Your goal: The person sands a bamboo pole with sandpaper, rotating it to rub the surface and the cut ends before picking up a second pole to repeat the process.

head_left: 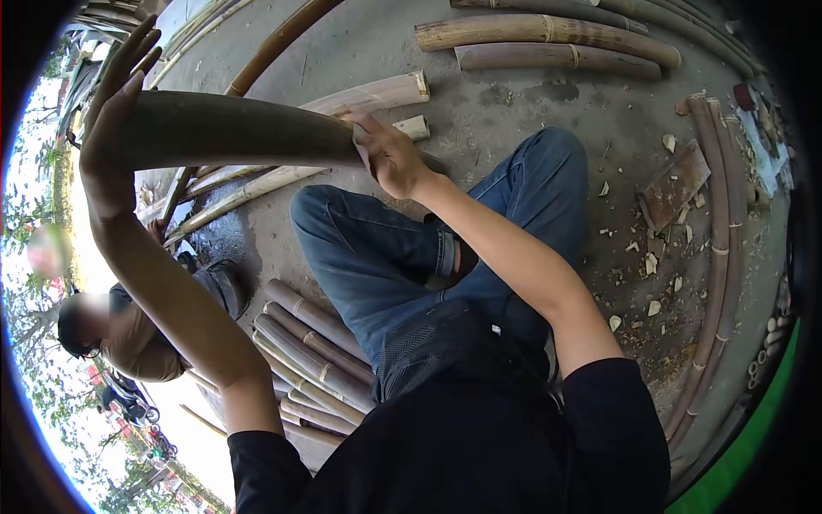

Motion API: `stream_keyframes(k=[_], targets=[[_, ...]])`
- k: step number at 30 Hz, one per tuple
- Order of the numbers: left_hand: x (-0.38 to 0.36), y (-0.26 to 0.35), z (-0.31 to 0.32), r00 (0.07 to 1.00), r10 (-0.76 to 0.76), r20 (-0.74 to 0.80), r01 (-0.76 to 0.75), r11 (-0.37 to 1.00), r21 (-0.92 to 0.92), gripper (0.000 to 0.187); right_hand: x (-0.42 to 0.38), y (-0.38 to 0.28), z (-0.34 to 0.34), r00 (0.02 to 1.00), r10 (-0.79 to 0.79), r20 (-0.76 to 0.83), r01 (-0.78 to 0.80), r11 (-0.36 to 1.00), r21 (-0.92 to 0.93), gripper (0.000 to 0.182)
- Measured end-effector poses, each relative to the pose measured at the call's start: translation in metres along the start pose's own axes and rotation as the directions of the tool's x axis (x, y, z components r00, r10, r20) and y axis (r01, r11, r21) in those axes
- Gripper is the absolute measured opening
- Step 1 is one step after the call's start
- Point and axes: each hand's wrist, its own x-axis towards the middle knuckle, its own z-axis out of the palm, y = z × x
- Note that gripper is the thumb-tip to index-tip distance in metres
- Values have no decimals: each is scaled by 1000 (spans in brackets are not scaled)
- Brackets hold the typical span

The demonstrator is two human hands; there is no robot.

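Note:
A thick, dark bamboo piece (244, 130) is held up across the upper left of the head view, above the crossed legs in jeans. My left hand (111, 128) presses its palm against the left end, fingers stretched out upward. At the other end, my right hand (390, 154) holds the bamboo near its rim, with the fingers over the edge. Beneath it, pale split bamboo pieces (257, 190) lie on the ground. Several shorter bamboo lengths (321, 343) lie side by side left of my legs.
A co-worker (128, 334) sits low at the left. Long bamboo poles (719, 248) curve along the right, near a wooden block (675, 184) and scattered chips (652, 263). More thick bamboo (548, 30) lies at the top. Parked motorbikes (128, 403) stand at lower left.

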Motion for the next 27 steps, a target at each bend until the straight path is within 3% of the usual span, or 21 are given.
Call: stream_keyframes(k=[2,4,6,7,9,10,11,13,15,16,17,18,19,21,22,23,24,26,27], targets=[[-8,-17,-8,998,-59,4,59,993,-103,66,-37,89,-13,966,200,165,-210,977,48,52],[-15,-33,-23,994,-113,0,111,973,-204,67,-78,161,-22,960,252,125,-249,968,-36,53],[-19,-45,-36,963,-262,64,270,926,-265,58,-78,167,-18,948,291,128,-281,955,-92,55],[-22,-49,-35,950,-311,-2,295,903,-311,50,-77,169,-16,938,325,118,-307,940,-146,59],[-27,-59,-43,942,-335,-4,313,884,-348,48,-50,96,10,999,13,-40,-21,978,-206,52],[-31,-64,-47,934,-358,5,333,863,-379,46,-39,62,23,1000,23,-19,-26,978,-205,52],[-34,-66,-49,938,-346,21,326,860,-393,44,-28,33,35,992,-16,-125,-11,978,-210,49],[-40,-68,-50,937,-348,15,329,870,-368,42,-30,30,43,966,-93,-240,41,976,-214,48],[-45,-75,-53,950,-309,-54,280,913,-297,41,-50,80,27,979,-20,-204,-27,974,-225,48],[-49,-79,-52,958,-270,-99,239,939,-248,41,-69,127,15,979,114,-166,-150,963,-224,47],[-50,-77,-53,957,-288,-26,263,906,-333,41,-82,154,3,917,378,-129,-398,888,-229,47],[-53,-76,-50,962,-270,-52,231,898,-375,34,-89,165,0,856,467,-221,-516,796,-315,47],[-52,-70,-42,958,-282,-58,240,892,-383,34,-84,147,6,912,349,-217,-403,863,-304,47],[-51,-52,-17,999,18,-51,-38,903,-428,36,-61,85,22,969,137,-206,-186,954,-237,46],[-51,-43,-11,985,164,-60,-173,877,-448,37,-53,63,28,977,36,-208,-74,981,-178,46],[-50,-37,-15,944,319,-81,-320,832,-454,39,-52,57,29,978,35,-205,-64,989,-135,46],[-45,-40,-27,881,466,86,-425,857,-292,34,-57,63,26,982,36,-187,-61,989,-131,46],[-46,-32,-27,849,515,120,-512,857,-59,34,-77,118,2,976,177,-125,-200,958,-205,48],[-45,-32,-26,847,520,110,-525,850,30,34,-94,173,-9,905,400,-144,-425,855,-296,46]])
